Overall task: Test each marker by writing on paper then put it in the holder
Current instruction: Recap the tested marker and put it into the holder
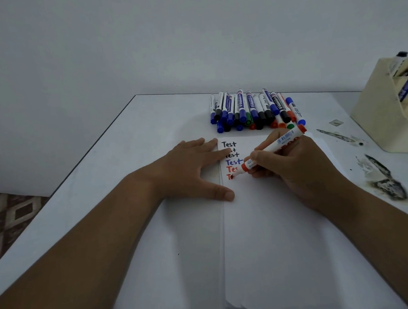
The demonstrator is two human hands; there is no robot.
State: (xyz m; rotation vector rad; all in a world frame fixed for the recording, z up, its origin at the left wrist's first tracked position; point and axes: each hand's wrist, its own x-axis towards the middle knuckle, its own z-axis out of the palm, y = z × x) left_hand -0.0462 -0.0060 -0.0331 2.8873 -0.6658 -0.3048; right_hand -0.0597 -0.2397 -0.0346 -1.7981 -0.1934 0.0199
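A white sheet of paper (274,233) lies on the table, with several lines of "Test" in black, blue and red at its top left. My right hand (294,168) grips a red marker (269,148), whose tip touches the paper at the lowest red line. My left hand (194,169) lies flat with straight fingers on the paper's left edge. A pile of several capped markers (255,110) in blue, black, green and red lies beyond the paper. The cream holder (382,119) stands at the far right with a few markers in it.
The white table (127,159) has dark stains (386,181) on its right side near the holder. A wall runs close behind the table. Patterned floor (8,218) shows past the table's left edge.
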